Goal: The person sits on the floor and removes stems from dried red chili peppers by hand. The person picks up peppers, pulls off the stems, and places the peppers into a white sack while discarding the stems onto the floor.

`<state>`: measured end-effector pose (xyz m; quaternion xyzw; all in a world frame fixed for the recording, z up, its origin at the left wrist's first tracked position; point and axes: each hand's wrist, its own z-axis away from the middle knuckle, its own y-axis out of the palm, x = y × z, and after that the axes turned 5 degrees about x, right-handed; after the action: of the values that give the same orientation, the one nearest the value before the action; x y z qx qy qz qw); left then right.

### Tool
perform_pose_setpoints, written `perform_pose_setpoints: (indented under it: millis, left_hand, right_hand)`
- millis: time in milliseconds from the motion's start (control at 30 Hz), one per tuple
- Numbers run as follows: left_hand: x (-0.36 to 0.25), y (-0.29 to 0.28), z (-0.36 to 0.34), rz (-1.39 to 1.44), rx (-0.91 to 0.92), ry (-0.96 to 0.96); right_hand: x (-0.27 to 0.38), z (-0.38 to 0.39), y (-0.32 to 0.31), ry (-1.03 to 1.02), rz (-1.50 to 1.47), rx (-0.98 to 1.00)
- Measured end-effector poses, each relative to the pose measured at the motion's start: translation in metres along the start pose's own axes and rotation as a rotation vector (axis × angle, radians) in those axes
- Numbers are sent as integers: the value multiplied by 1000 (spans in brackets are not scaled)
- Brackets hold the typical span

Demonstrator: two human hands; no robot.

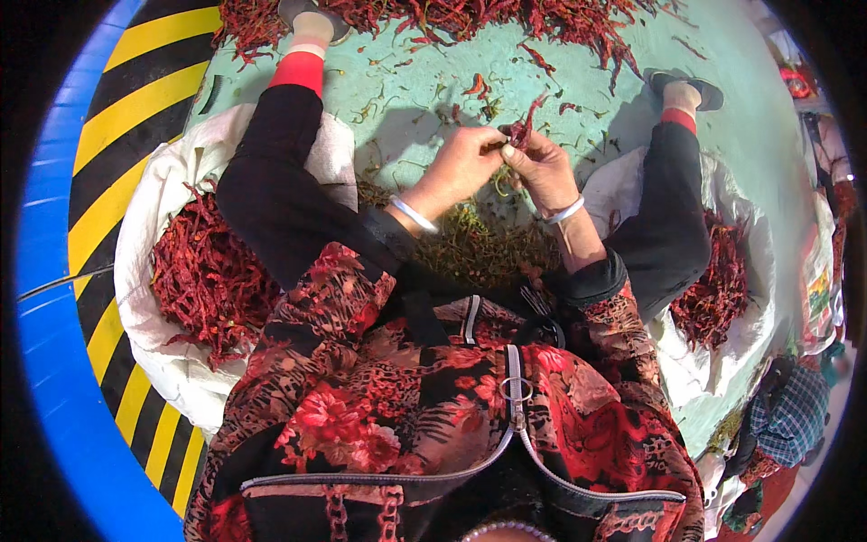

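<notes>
A dried red chili pepper (522, 134) is pinched at the fingertips of both hands, above the pale green floor. My left hand (459, 167) comes in from the left, its thumb and fingers closed at the chili's lower end. From the other side my right hand (545, 173) grips the same chili, thumb against fingers, and the pepper's tip points up between them. The fingers partly hide the chili's lower end. Beneath the hands, between my legs, lies a heap of greenish-brown stems (488, 246).
A large pile of dried red chilies (433, 20) spreads along the far side. White woven sacks holding chilies stand beside my legs, a left sack (135, 298) and a right sack (763, 262). Yellow-black striped edging (126, 126) runs at left. Another person (793, 411) is at the lower right.
</notes>
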<state>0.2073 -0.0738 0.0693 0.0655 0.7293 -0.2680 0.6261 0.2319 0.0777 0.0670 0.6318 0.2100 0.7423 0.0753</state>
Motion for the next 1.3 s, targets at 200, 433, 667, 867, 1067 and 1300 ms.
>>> perform_pose_setpoints:
  millis: [200, 433, 667, 867, 1067, 1300]
  left_hand:
    - [-4, -8, -4, 216, -28, -98]
    - [-9, 12, 4, 371, 233, -433]
    - [-41, 27, 27, 36, 404, -39]
    - [-32, 24, 41, 46, -55, -146]
    - [-24, 28, 58, 485, 375, -537]
    - [-9, 27, 68, 56, 377, 0]
  right_hand:
    - [-9, -1, -16, -98, -157, -128]
    - [-15, 9, -14, -366, 527, -220]
    - [-25, 16, -28, -669, 1052, -196]
    - [-10, 35, -24, -230, 593, -405]
    - [-16, 67, 5, -579, 927, -207]
    - [-12, 87, 13, 11, 283, -200]
